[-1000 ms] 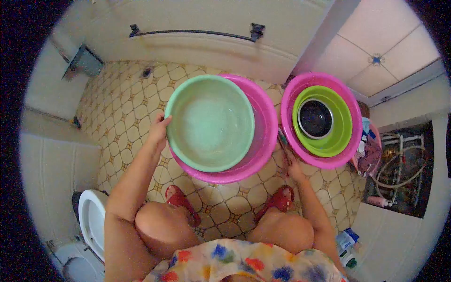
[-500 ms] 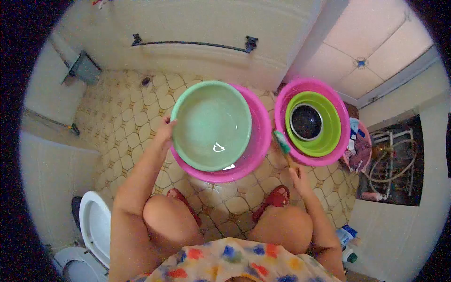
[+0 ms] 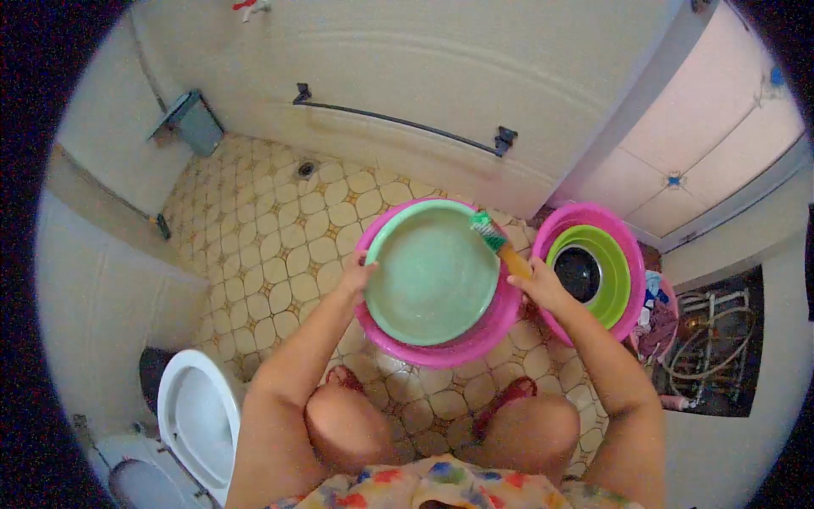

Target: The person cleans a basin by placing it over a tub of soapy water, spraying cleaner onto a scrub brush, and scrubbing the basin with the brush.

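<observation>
A pale green basin (image 3: 428, 280) sits over a larger pink basin (image 3: 424, 356) on the floor in front of me. My left hand (image 3: 357, 276) grips the green basin's left rim, thumb over the edge. In my right hand (image 3: 540, 285) is a scrub brush (image 3: 507, 253), with its yellowish handle in my closed fingers. The green bristle head lies at the upper right rim of the green basin; whether it touches the rim I cannot tell. Part of the pink basin is hidden under the green one.
To the right, another pink basin (image 3: 638, 293) holds a lime green basin (image 3: 617, 297) with a dark round bowl (image 3: 577, 273) inside. Behind these stands a container of clothes (image 3: 655, 318). A toilet (image 3: 199, 416) is at lower left, a floor drain (image 3: 306, 170) farther off.
The brush has come up and left, from low between the two pink basins to the green basin's right rim. My left hand keeps its hold. The whole view has shifted.
</observation>
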`<state>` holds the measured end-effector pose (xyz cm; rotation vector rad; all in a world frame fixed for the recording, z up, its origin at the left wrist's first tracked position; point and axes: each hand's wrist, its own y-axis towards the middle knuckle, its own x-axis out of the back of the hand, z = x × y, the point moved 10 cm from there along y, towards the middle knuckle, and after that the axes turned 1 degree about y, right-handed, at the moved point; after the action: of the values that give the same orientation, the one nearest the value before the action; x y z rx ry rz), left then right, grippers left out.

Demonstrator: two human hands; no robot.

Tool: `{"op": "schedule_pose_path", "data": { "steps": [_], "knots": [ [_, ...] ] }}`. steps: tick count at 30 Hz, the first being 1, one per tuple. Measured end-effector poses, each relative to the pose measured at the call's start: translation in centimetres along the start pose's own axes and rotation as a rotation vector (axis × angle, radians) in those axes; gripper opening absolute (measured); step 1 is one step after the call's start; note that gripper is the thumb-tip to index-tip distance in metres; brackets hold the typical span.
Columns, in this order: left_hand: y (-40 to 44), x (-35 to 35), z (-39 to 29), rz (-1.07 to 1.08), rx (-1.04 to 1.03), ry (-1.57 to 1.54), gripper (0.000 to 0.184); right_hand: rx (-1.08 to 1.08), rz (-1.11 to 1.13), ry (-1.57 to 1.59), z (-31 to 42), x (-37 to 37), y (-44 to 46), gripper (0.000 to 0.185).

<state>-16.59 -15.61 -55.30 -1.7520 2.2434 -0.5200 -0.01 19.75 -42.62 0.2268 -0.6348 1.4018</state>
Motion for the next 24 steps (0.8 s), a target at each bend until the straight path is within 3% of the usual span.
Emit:
{"op": "schedule_pose_path", "data": {
  "steps": [3, 6, 9, 13, 17, 19, 22, 24],
  "knots": [
    [-1.5, 0.2, -0.4, 0.000, -0.166, 0.392, 0.030, -0.078, 0.236, 0.236, 1.3, -3.5, -1.4, 0.028],
    [-3.3, -0.1, -0.6, 0.009, -0.168, 0.543, 0.033, -0.170, 0.360, 0.391, 2.7, -6.0, -4.5, 0.027],
    [-1.2, 2.6, 1.7, -0.088, -0.190, 0.503, 0.030, -0.166, 0.440, 0.443, 2.9, -8.2, -5.9, 0.028],
    [-10.3, 2.1, -4.9, -0.178, -0.072, 0.499, 0.026, -0.153, 0.439, 0.541, 2.0, -11.8, -6.3, 0.034],
    [-5.0, 5.1, 2.1, -0.163, -0.111, 0.472, 0.031, -0.138, 0.488, 0.581, 0.1, -16.4, -4.9, 0.041],
    [-3.8, 5.7, 3.6, -0.153, -0.153, 0.571, 0.034, -0.207, 0.474, 0.560, -0.2, -17.9, -4.2, 0.043],
    [-5.0, 5.0, 4.9, -0.075, -0.187, 0.435, 0.038, -0.209, 0.477, 0.617, -1.5, -20.2, -2.5, 0.046],
    [-6.8, 3.8, 5.0, -0.051, -0.035, 0.325, 0.037, -0.215, 0.468, 0.620, -1.6, -20.4, -2.4, 0.047]
  ]
}}
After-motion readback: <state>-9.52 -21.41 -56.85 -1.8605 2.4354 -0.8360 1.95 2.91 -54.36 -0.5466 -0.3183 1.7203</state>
